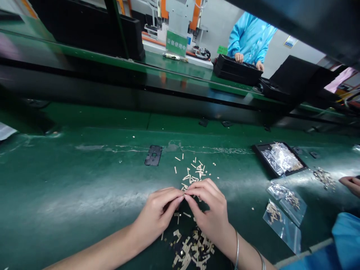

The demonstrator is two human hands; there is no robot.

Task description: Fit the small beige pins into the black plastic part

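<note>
**At the Mat Edge: Two-Hand Pinch Over Small Strip Parts**

Between the two piles, I see the left hand (156, 215) and right hand (209, 210) brought together, fingertips meeting at one spot just above the green mat (70, 187). Both sets of fingers are curled into a pinch; something tiny appears to sit between them, but I cannot tell what, as the fingertips cover it. Holding the work this close to the surface would keep a dropped piece within reach.

1. Near pile (191, 249): tan strips heaped between the wrists, touching the right forearm, placed for quick pick-up.
2. Far scatter (194, 172): loose strips spread just beyond the fingertips, lying apart, each easy to single out.
3. Black plate (153, 155): flat, left of the scatter, untouched.
4. Black tray (260, 152): to the right, holding a clear bag (281, 157).
5. Plastic bags (282, 213): near the right forearm, containing more parts.

Another person's hand (351, 184) rests at the right edge; a blue-coated co-worker (250, 37) stands beyond the conveyor.
</note>
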